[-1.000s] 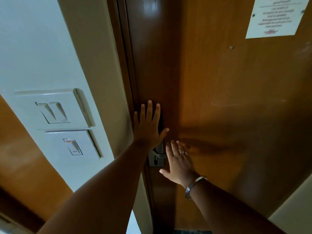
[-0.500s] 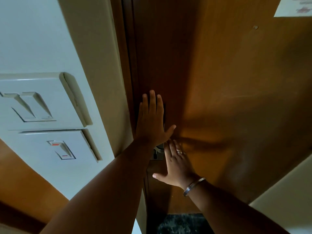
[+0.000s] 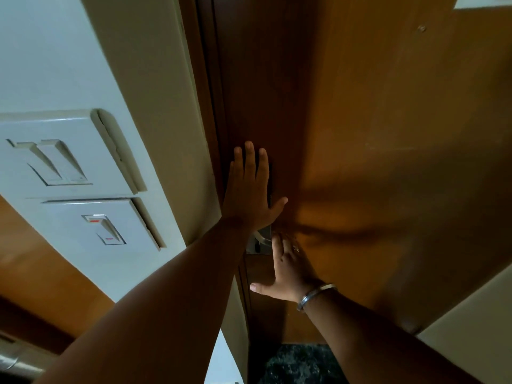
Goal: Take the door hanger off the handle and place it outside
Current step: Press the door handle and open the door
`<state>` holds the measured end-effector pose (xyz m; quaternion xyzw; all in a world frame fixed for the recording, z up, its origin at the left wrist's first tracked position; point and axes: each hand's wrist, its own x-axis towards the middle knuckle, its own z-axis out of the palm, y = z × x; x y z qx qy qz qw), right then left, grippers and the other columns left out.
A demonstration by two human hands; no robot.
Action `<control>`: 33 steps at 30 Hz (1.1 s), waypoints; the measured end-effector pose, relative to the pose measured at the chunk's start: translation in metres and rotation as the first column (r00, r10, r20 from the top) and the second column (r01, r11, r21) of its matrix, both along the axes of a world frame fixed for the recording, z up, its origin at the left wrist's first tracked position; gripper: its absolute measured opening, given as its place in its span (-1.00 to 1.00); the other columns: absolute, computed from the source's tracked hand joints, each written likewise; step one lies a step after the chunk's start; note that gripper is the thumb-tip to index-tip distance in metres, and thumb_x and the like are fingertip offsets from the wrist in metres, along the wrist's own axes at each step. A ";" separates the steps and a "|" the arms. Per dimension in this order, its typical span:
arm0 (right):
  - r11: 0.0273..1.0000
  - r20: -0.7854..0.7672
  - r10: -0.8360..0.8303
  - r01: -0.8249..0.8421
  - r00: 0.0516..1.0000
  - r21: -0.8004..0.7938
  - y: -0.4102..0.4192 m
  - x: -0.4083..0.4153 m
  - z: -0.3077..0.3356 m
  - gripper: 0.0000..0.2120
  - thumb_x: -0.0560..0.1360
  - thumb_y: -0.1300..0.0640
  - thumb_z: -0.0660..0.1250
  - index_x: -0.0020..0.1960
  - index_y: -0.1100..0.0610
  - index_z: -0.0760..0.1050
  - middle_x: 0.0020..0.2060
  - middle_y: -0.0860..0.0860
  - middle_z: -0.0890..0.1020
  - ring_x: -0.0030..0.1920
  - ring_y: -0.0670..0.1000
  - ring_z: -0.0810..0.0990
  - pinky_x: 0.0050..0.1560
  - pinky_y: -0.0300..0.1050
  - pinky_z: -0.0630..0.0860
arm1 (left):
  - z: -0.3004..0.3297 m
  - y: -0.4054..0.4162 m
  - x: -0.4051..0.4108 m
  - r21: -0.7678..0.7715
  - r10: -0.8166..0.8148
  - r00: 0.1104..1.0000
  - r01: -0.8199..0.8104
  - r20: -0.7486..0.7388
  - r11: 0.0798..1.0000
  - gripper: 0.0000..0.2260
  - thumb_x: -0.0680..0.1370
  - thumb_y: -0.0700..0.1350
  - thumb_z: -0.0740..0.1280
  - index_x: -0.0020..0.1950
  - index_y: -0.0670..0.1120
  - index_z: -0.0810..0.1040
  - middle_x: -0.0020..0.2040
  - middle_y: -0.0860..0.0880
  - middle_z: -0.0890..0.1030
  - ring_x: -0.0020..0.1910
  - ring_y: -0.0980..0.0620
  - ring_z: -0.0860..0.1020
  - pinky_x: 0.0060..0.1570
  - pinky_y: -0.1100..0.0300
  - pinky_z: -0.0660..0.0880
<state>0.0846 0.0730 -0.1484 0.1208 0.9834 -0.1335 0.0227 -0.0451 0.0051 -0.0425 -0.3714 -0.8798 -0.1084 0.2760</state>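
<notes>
A brown wooden door [image 3: 374, 134] fills the right of the head view and stands shut against its dark frame [image 3: 210, 106]. My left hand [image 3: 249, 192] lies flat on the door near its latch edge, fingers together and pointing up, holding nothing. My right hand [image 3: 288, 268] presses flat on the door lower down, a ring on one finger and a metal bangle on the wrist. Between the two hands a bit of the silver lock plate and handle [image 3: 260, 242] shows. No door hanger is in sight.
On the white wall to the left sit two switch plates [image 3: 72, 151] [image 3: 102, 228]. A cream wall corner [image 3: 155, 106] borders the door frame. A corner of a white notice [image 3: 482, 1] shows on the door's top right. Dark speckled floor [image 3: 299, 364] lies below the door.
Both hands stay flat on the door; the left has slid slightly up. The view has tilted down, so the notice has nearly left the frame and the floor has come into sight.
</notes>
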 end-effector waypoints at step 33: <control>0.985 -0.213 0.035 0.003 0.976 0.173 -0.025 0.140 0.033 -0.29 0.40 -0.47 0.10 0.31 0.03 0.36 0.27 0.02 0.51 0.30 0.07 0.44 0.40 0.02 0.26 | -0.031 -0.113 0.119 -0.069 -0.026 0.999 0.023 -0.038 0.997 -0.26 0.57 0.30 0.01 0.58 -0.04 -0.20 0.60 -0.15 -0.13 0.56 -0.20 -0.15 0.40 -0.13 -0.02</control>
